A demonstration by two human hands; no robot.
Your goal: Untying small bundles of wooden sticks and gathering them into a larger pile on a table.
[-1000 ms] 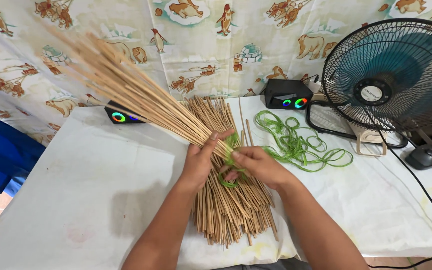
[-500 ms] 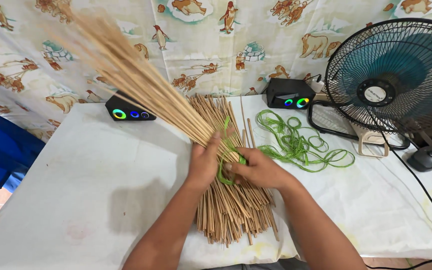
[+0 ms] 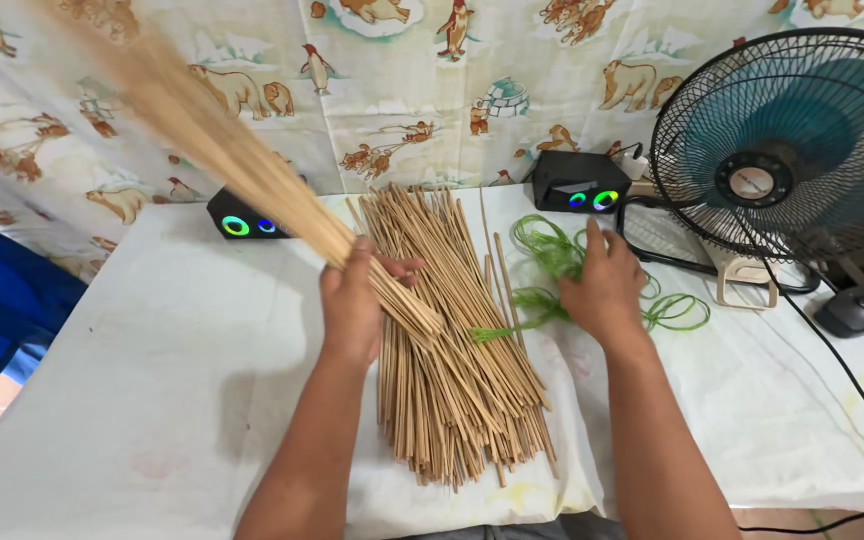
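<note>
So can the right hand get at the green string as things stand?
Probably yes: the right hand already lies on the green string, nothing covers it, and the left hand keeps the stick bundle off to the side.

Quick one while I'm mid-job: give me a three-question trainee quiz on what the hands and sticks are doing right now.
1. True or false: the left hand grips a bundle of sticks raised off the table.
2. What does the right hand rest on?
A. fan
B. green string
C. speaker
3. Fill in: the loose pile of sticks lies on a ____ cloth.

Key: 1 true; 2 B, the green string; 3 white cloth.
</note>
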